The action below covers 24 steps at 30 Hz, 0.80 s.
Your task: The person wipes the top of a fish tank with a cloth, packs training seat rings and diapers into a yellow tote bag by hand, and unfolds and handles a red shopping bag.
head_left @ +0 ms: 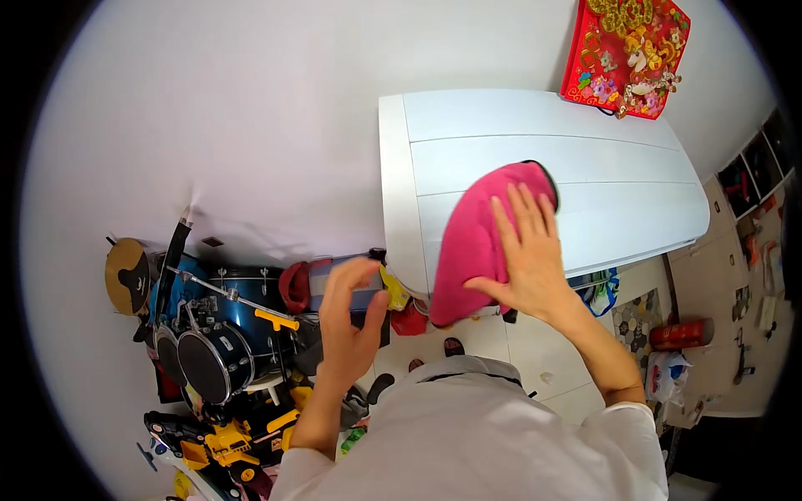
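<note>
A pink piece of cloth (469, 246) with a dark edge at its upper end lies against the front of a white panelled unit (476, 117). Its lower tip hangs past the unit's lower left corner. My right hand (528, 259) rests flat on the cloth, fingers spread and thumb out to the left. To the left of the unit, my left hand (349, 321) is held up in the air. Its fingers are curved, the thumb stands apart, and nothing shows between them.
A red decorated hanging (626, 58) touches the unit's upper right. At left stand a blue drum set (242, 292) with a cymbal (128, 275) and a yellow toy digger (230, 442). A red cylinder (681, 334) and a white plastic bag (668, 376) are at right.
</note>
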Tool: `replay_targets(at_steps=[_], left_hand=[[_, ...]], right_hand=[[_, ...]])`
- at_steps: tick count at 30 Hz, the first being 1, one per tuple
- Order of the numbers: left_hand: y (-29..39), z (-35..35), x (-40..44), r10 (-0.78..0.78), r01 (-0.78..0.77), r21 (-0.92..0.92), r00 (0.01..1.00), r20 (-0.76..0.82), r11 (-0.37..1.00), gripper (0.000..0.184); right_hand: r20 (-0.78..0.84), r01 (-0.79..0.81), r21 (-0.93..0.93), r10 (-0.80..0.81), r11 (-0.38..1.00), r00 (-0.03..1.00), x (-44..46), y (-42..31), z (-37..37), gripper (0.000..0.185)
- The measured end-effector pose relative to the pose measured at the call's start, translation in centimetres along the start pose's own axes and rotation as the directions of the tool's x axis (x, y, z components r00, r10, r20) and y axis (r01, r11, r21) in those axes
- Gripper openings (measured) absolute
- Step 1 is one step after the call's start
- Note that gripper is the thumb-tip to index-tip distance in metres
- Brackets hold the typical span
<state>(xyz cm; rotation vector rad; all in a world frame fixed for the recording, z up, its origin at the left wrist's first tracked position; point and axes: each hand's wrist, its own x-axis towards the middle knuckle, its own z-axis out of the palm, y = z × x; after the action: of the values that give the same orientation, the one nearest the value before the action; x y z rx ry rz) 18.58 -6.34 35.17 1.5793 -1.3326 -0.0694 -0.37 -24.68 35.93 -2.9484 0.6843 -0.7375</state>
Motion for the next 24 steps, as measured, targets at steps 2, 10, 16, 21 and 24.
replay_targets(at_steps=[2, 10, 16, 21, 24], left_hand=[[-2.2, 0.8, -2.9, -0.183, 0.176, -0.207, 0.983, -0.015, 0.962, 0.028], [-3.9, 2.7, -5.8, -0.464, 0.125, -0.59, 0.753, -0.467, 0.797, 0.014], [-5.4, 2.5, -8.7, -0.519, 0.08, -0.699, 0.729, -0.445, 0.711, 0.015], [-8.9, 4.3, -13.4, -0.71, 0.364, -0.712, 0.653, -0.266, 0.601, 0.012], [-10.4, 5.4, -15.9, -0.783, 0.462, -0.714, 0.59, -0.196, 0.526, 0.009]], right_hand=[[0.044, 0.069, 0.079, -0.072, 0.995, 0.996, 1.5, -1.8, 1.3, 0.096], [-0.016, 0.483, 0.416, -0.525, 0.77, 0.851, 5.7, -8.8, 6.7, 0.049], [-0.218, 0.291, 0.778, -0.195, 0.556, 0.956, 4.0, -6.4, 0.6, 0.05], [-0.418, 0.052, 0.751, 0.412, 0.658, 0.809, 1.2, 7.7, -7.7, 0.042], [-0.45, -0.188, 0.572, 0.497, 0.798, 0.742, -1.7, 18.8, -9.7, 0.041]])
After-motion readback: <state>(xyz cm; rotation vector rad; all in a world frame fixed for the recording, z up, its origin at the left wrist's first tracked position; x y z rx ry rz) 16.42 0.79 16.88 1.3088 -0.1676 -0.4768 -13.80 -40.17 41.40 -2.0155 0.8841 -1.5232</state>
